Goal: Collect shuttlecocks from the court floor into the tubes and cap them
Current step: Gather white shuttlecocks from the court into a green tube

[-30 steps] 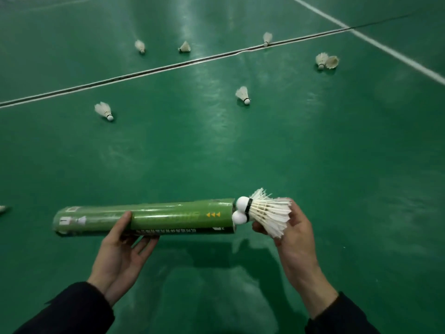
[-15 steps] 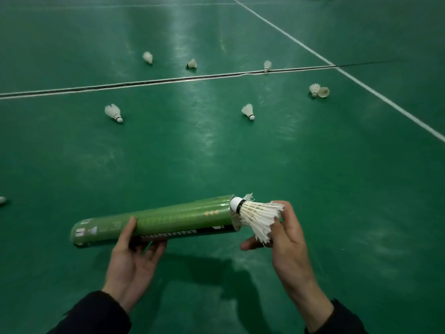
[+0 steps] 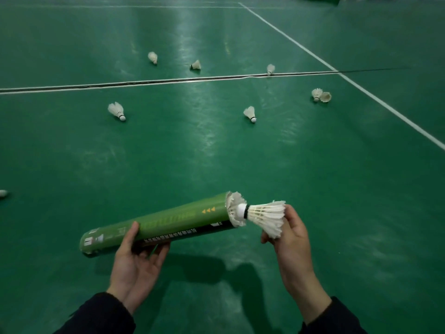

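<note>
My left hand (image 3: 137, 263) grips a long green shuttlecock tube (image 3: 163, 221) from below, its open mouth raised toward the right. Feathers of one shuttlecock (image 3: 234, 207) stick out of that mouth. My right hand (image 3: 292, 239) pinches the feather skirt of a second white shuttlecock (image 3: 266, 214), whose cork tip sits in the feathers of the first. Several more shuttlecocks lie on the green floor: one at the left (image 3: 116, 110), one in the middle (image 3: 250, 113), a pair at the right (image 3: 321, 95), and three near the far line (image 3: 196, 65).
A white court line with a dark seam (image 3: 168, 81) runs across the floor, met by a diagonal white line (image 3: 361, 89) at the right. Another shuttlecock (image 3: 3, 193) lies at the left edge. The hands' shadow falls on the floor below them.
The first shuttlecock has gone into the tube mouth, only its feathers showing. My right hand has brought the second one's cork into those feathers. The tube's open end has tilted up.
</note>
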### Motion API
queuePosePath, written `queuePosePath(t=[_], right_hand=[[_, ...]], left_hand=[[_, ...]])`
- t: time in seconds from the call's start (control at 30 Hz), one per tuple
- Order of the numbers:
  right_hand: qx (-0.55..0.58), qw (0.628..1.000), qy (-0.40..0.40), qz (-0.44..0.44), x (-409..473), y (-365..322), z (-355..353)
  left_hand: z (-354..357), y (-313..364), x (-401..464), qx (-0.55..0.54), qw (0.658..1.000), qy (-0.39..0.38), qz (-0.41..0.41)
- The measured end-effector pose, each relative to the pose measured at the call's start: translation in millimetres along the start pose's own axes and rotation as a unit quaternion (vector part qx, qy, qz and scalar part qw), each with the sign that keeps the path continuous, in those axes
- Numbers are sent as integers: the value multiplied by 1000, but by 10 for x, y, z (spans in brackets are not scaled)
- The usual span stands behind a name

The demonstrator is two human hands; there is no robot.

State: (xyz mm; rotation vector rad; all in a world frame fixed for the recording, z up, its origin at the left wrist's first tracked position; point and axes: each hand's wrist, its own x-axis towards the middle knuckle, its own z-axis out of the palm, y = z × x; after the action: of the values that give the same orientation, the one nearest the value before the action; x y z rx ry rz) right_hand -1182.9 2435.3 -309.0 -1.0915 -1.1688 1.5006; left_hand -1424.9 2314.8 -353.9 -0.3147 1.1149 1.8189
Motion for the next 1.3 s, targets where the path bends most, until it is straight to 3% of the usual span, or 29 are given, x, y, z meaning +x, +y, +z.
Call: queuePosePath(t=[0.13,0.33,0.47,0.63,0.8,0.97,1.2,1.3], right_hand=[[-173,982,-53,-62,-18,73,14],[-304,944,63,-110,-63,119,78],[-135,982,-36,-127,-178,101,80],[-144,970,-175,-85,-268,117,56],[-91,981,-170,-23,-220,146,62],[5,993,-114,24,-179,133,-62],[-56,968,-232,81,-128,102,-122],[-75,962,-245,96,-132,114,-108]], left_hand=[[54,-65,-33,31,999,-30,17],[107,-140,-80,52,997,-51,20],[80,-151,-54,43,998,-47,20],[51,-131,7,42,997,-52,38],[-14,-116,88,60,996,-60,21],[-235,476,338,-23,990,70,122],[-565,587,509,23,987,85,134],[-593,595,578,37,984,99,141]])
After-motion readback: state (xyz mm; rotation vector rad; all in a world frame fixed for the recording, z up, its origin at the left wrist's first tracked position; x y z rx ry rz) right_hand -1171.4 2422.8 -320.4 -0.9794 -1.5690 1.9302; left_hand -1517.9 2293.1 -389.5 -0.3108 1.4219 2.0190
